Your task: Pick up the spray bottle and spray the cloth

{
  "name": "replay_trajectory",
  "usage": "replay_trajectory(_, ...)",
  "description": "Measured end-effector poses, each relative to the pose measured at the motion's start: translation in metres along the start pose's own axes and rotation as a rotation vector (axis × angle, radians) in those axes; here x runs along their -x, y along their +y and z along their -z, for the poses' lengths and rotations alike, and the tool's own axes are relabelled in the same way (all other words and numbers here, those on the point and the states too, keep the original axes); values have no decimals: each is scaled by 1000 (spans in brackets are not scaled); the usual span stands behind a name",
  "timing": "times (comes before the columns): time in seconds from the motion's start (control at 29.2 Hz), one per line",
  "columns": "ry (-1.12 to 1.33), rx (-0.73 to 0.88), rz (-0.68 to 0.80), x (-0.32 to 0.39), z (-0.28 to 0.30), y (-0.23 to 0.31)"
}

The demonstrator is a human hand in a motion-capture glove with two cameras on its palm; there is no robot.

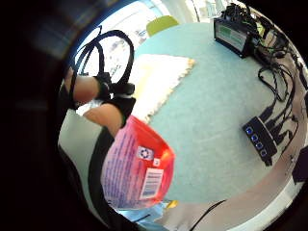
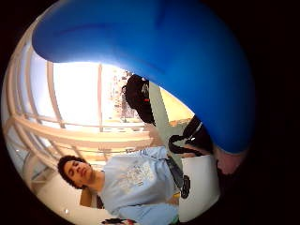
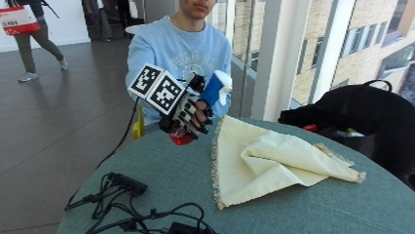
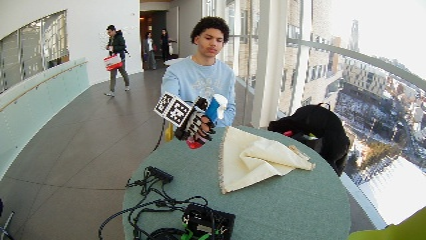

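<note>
The person sits behind the desk and holds the right arm out in front, up in the air. The hand in the black glove is lifted, its back turned away from the body. Its fingers are curled round a bottle. The other hand is hidden.

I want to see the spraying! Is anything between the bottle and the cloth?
Nothing visible stands between them. The gloved right hand holds the spray bottle up in the air beside the cloth, which lies partly folded on the table. The cables lie at the table's other side.
</note>
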State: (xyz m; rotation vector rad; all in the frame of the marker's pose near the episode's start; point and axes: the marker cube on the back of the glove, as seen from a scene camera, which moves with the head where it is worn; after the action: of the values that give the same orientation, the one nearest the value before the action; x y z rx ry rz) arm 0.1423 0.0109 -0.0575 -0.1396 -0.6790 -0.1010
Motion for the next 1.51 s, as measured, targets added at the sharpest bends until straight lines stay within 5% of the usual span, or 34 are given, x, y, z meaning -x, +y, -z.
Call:
replay_trajectory(0.41,85,235,-22,13,-34,-33)
replay_trajectory(1.51,-30,360,-91,12,-62,-45)
